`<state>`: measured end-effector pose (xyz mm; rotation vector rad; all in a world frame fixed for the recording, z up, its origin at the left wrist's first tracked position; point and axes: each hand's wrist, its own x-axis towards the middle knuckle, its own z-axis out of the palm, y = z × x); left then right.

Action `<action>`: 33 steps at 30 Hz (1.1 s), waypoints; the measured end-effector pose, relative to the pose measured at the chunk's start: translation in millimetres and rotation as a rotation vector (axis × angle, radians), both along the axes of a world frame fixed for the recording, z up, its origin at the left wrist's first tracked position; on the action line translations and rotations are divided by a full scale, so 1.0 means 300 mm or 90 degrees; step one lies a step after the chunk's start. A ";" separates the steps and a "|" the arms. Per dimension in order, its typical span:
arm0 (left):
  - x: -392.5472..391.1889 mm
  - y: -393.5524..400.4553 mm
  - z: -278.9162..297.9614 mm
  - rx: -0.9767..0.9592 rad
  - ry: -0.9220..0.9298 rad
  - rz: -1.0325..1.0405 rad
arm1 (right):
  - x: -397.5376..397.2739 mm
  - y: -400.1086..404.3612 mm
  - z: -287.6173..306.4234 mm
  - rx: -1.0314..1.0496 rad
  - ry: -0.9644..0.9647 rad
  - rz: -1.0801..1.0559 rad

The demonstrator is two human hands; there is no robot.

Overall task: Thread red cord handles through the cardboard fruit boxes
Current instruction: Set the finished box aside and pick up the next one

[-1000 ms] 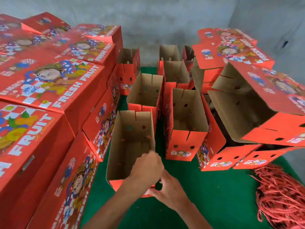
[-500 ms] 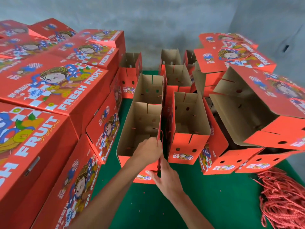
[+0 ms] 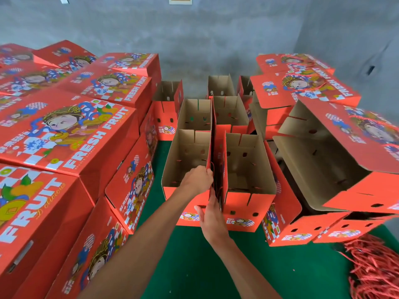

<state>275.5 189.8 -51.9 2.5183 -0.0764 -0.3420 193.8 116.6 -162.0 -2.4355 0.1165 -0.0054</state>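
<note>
An open red cardboard fruit box (image 3: 185, 152) stands upright on the green mat, brown inside, with small holes in its walls. My left hand (image 3: 198, 180) grips the top edge of its right wall, fingers curled over into the box. My right hand (image 3: 212, 214) lies flat against the outside of that wall, its straight fingers reaching up into the narrow gap beside a second open box (image 3: 248, 169). A thin red cord loop (image 3: 212, 169) shows in that gap. A pile of loose red cords (image 3: 375, 268) lies at the lower right.
Closed printed "FRESH FRUIT" boxes (image 3: 64, 130) are stacked along the left. More open boxes (image 3: 220, 87) stand behind. Tipped and stacked boxes (image 3: 323, 158) crowd the right. The green mat (image 3: 194, 266) shows bare near me, and a grey wall stands behind.
The open box has slid away from me until it stands next to the second open box. Both hands went with it, and my right hand now reaches into the gap.
</note>
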 end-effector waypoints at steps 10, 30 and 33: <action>0.223 -0.081 0.026 0.029 -0.025 0.064 | 0.210 0.034 -0.013 0.057 -0.034 -0.145; 0.465 -0.079 -0.029 0.019 0.023 0.126 | 0.376 0.083 0.134 0.174 0.056 -0.101; 0.479 -0.056 -0.041 -0.016 0.027 0.123 | 0.428 0.023 0.222 0.114 0.056 -0.109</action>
